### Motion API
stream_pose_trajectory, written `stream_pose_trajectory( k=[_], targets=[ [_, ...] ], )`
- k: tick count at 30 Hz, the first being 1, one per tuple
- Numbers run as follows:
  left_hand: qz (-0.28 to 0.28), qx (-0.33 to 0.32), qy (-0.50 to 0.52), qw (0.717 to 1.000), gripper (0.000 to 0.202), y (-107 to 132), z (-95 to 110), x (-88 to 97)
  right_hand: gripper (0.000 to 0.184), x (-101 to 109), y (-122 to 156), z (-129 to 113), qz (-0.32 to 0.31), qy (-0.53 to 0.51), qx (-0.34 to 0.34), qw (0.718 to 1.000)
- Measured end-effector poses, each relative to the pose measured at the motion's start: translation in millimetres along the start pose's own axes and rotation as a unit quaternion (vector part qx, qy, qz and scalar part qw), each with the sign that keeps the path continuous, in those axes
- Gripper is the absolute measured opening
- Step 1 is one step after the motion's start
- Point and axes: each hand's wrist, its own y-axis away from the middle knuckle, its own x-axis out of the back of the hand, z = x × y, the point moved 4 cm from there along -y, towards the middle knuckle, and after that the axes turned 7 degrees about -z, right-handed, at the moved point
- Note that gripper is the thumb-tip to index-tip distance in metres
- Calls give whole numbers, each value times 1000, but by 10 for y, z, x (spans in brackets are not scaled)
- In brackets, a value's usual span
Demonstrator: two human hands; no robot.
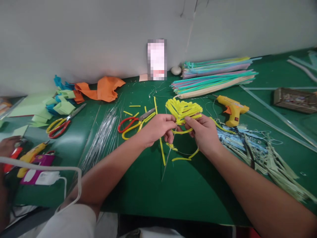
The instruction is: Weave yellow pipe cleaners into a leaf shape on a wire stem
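Observation:
Between my hands, above the green table (198, 195), is a fan-shaped piece made of yellow pipe cleaners (184, 108). My left hand (164, 127) pinches its lower left base, where a thin wire (165, 165) runs down toward me. Thumb and fingers of my right hand (203, 132) close on its lower right edge. A loose yellow strand curves beneath the piece between both hands. Just left of my left hand lie scissors (131, 127) with one red and one yellow handle. Cut yellow pipe cleaner pieces (162, 152) are scattered around.
A yellow glue gun (232, 109) lies at right, near blue and green strands (267, 152). Bundles of coloured pipe cleaners (215, 82) lie by the wall. At left are metal wires (102, 135), orange paper (106, 89), other scissors (65, 124) and another person's hand (10, 147).

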Motion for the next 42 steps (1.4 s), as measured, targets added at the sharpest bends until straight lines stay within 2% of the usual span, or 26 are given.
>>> stream_pose_trajectory(
  k=[3,6,9,12,14,17,18,19,21,23,24,27,31,33,35,37,39,42],
  targets=[
    [18,-5,-53,998,16,36,28,22,32,-8,6,-21,-5,12,8,1000],
    [64,-35,-163,984,21,86,68,45,33,-22,10,-32,-14,13,16,1000],
    [134,-103,-298,939,18,133,126,30,31,-32,6,-17,-22,3,13,1000],
    [161,-166,-371,899,13,168,195,10,27,-18,-10,-10,-18,-22,1,1000],
    [191,-188,-390,881,12,198,257,89,25,20,-32,-17,1,-49,-13,999],
    [291,-194,-422,836,15,256,347,368,23,88,-76,-38,27,-110,-36,993],
    [296,-180,-440,829,13,251,346,458,22,103,-90,-45,27,-128,-42,991],
    [266,-155,-470,828,13,221,319,521,22,113,-102,-51,25,-139,-48,989],
    [139,-98,-540,824,20,135,197,551,22,121,-114,-56,19,-146,-57,987],
    [27,-77,-589,804,27,83,60,491,22,114,-110,-57,15,-146,-64,987],
    [-1,-77,-601,796,27,69,10,452,22,107,-105,-57,14,-147,-65,987],
    [-9,-92,-606,790,16,49,-51,365,22,90,-91,-65,16,-149,-66,986],
    [7,-94,-600,794,14,74,27,377,20,98,-102,-77,20,-165,-69,984],
    [30,-79,-635,768,15,116,115,424,21,117,-117,-83,20,-184,-60,981],
    [65,-63,-679,728,16,175,221,478,23,142,-126,-89,24,-199,-47,979],
    [118,-68,-699,702,17,251,345,543,23,158,-126,-94,28,-209,-38,977],
    [193,-84,-701,681,15,345,471,631,22,158,-119,-96,30,-215,-35,976],
    [340,-106,-668,653,14,527,644,816,23,138,-109,-95,27,-219,-31,975]
  ],
)
